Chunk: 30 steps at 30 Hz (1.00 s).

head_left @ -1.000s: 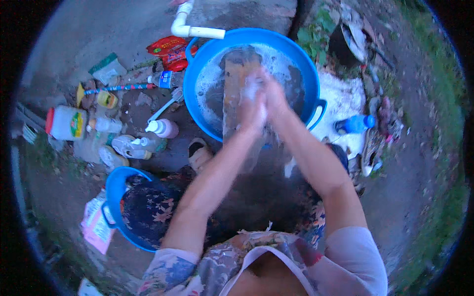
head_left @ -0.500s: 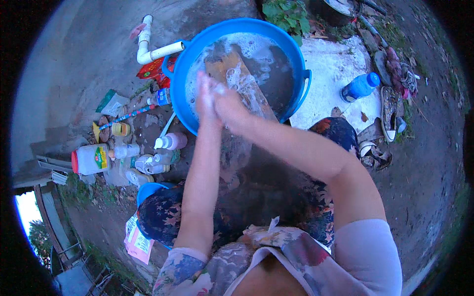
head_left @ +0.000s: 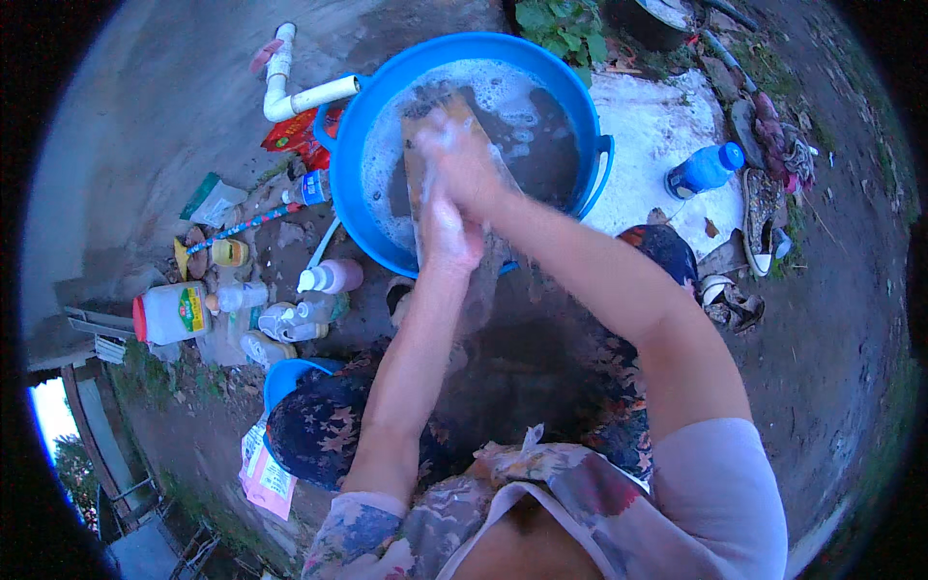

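Presses left hand and right hand together near the upper centre of the frame, the right farther up and overlapping the left. Blurred at the fingers, so cannot tell of anything caught between the palms. Holds both over a brown board, set lengthwise in a big blue tub and partly hidden beneath the hands and wrists. Shows murky water with white foam around the board, thickest toward the top of the tub.

Just left of the tub, at upper left of the frame: a white pipe, with a red bag under its open end. Farther down the left side: a patterned stick, a yellow pot, a clear jar with a red lid lying on its side, and a pink bottle with a white cap. At lower left, beside a knee in flowered cloth: a smaller blue bucket and a pink packet.

Right of the tub: a white sheet on the ground, bearing a blue bottle, with a worn shoe near its right edge.
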Tool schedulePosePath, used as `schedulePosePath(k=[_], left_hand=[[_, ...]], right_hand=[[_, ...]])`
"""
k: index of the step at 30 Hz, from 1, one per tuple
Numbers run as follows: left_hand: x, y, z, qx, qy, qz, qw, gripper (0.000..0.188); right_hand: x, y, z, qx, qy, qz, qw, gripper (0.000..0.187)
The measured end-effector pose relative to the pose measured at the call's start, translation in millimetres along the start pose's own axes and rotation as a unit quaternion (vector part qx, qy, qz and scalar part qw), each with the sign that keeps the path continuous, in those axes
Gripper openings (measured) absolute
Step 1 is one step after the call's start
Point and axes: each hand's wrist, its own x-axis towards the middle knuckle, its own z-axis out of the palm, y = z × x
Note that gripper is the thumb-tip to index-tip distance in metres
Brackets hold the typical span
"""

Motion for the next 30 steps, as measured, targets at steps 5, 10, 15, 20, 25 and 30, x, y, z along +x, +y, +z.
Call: schedulePosePath(k=[5, 10, 15, 20, 25, 30], left_hand=[[65, 31, -63, -0.059, -0.025, 0.023, 0.998, 0.031], [13, 0, -16, -0.060, -0.040, -0.022, 0.997, 0.040], [76, 38, -78, -0.135, -0.300, -0.043, 0.943, 0.027], [2, 8, 0, -0.060, -0.063, -0.036, 0.996, 0.036], [55, 31, -56, -0.117, -0.243, -0.035, 0.962, 0.038], [1, 3, 8, -0.090, -0.063, -0.039, 0.993, 0.039]], right_hand=[[-26, 33, 42, -0.138, 0.000, -0.200, 0.970, 0.042], [10, 24, 11, -0.040, 0.026, -0.096, 0.994, 0.033], [-39, 7, 49, -0.040, 0.088, -0.153, 0.983, 0.036], [-22, -32, 4, 0.062, 0.011, 0.015, 0.998, 0.042], [-43, 8, 38, -0.149, 0.038, -0.273, 0.950, 0.032], [-8, 19, 10, -0.157, 0.078, -0.156, 0.972, 0.027]])
